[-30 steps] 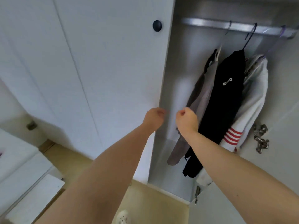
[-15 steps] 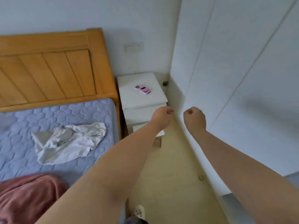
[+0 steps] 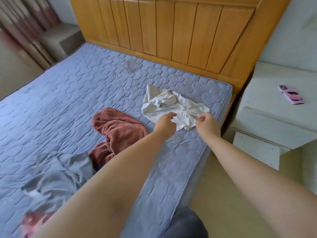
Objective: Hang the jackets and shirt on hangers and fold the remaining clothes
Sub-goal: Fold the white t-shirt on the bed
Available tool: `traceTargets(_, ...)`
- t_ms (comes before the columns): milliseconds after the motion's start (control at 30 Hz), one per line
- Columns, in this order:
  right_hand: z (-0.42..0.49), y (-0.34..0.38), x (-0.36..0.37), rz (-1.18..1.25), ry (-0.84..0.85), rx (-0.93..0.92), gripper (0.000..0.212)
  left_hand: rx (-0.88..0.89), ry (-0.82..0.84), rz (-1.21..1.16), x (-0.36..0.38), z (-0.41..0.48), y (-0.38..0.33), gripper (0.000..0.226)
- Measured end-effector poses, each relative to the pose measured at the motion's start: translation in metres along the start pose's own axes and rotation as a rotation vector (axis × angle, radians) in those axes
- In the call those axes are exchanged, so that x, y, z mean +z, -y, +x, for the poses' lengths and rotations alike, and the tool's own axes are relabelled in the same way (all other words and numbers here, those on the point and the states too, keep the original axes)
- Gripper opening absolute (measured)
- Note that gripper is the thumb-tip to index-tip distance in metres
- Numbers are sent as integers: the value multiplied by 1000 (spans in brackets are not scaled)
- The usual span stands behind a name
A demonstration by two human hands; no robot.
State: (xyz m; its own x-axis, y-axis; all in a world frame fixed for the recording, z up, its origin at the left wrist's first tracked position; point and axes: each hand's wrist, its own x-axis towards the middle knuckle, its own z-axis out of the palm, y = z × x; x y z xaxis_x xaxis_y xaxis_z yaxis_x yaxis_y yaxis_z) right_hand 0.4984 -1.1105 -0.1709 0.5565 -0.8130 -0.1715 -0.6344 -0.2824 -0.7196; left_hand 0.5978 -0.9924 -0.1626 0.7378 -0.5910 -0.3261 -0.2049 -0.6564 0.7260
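A crumpled white garment (image 3: 173, 104) lies on the blue quilted mattress (image 3: 72, 93) near its right edge. Left of it sits a bunched reddish-brown garment (image 3: 120, 129), and a grey garment (image 3: 56, 176) is spread nearer to me. My left hand (image 3: 165, 124) hovers at the white garment's near edge with its fingers loosely stretched, holding nothing. My right hand (image 3: 206, 122) has curled fingers at the garment's right corner; whether they pinch the fabric cannot be made out.
A wooden headboard (image 3: 171, 28) stands behind the mattress. To the right is a white nightstand (image 3: 267, 107) with a pink phone (image 3: 291, 97) on it. Curtains (image 3: 25, 31) hang at the far left. Beige floor (image 3: 223, 194) runs along the bed's right side.
My view swung from the wardrobe with hung jackets to the bed. Both hands, loosely curled before, have reached down to the white garment, and the left fingers have stretched out.
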Motion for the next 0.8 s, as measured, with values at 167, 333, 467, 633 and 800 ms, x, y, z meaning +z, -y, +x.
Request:
traceTargets(167,19,-18,85,-22,160,-71,40,-6,-54,215,-3,27,83,67)
traceTargets(333,68,-42,135,-124,182,-161,56,92,-35,488,16,88,130,80)
traceTargets(467,127,-77,178,-218,133,-221,60,131,-6,658,52,150,169,80)
traceTargets(633,166,-126,238,-362,89,-197,71,43,27,744,90,218,230,83)
traceTargets(800,170,-154,292,-618,115,-133,87,58,-27,811,92,263,305,85)
